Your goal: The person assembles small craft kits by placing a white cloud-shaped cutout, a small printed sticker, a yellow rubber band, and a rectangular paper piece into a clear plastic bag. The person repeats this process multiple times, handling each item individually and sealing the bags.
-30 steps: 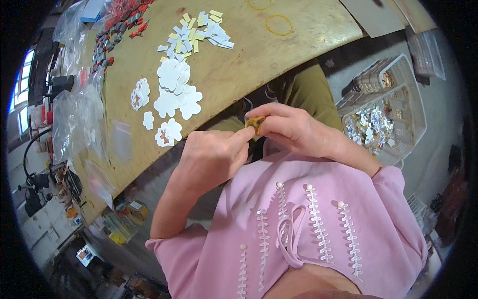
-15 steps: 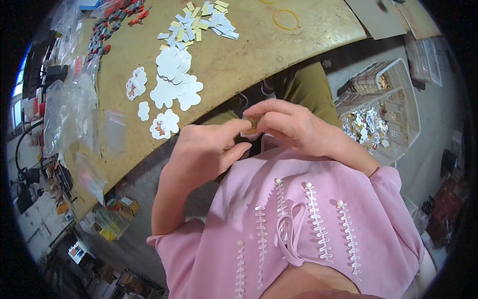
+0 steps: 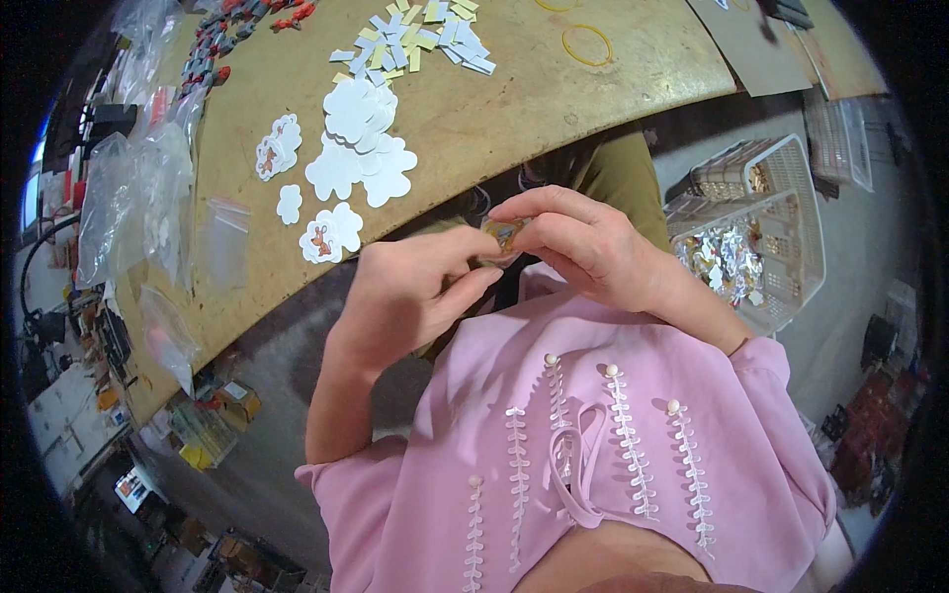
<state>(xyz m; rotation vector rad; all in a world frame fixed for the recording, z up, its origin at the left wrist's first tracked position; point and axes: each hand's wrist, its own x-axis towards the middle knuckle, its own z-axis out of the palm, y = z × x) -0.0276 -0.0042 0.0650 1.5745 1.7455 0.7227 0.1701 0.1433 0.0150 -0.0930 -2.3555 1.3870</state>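
In front of my lap, both hands are drawn together over a small piece with a golden-brown and bluish pattern and a pale edge [image 3: 504, 235]. Its exact kind is unclear, as fingers cover much of it. The fingers of my right hand [image 3: 598, 245] close on its right side. From the left, my left hand [image 3: 410, 296] pinches at its edge with thumb and forefinger. Nearest on the table lie scalloped white paper cutouts, one small stack [image 3: 331, 237] showing a brown animal picture. Larger white cutouts [image 3: 361, 158] are piled behind it.
Yellow and pale-blue paper strips [image 3: 415, 44] are heaped farther back on the wooden table [image 3: 514, 109]. Clear plastic bags [image 3: 148, 208] line its left side. A white plastic basket [image 3: 806, 237] with shiny pieces stands at right, below table height. Yellow rings [image 3: 588, 44] lie toward the back.
My view has shifted slightly, so the table items sit a little farther right. The left fingers have turned a little, and more of the held piece's pattern shows.
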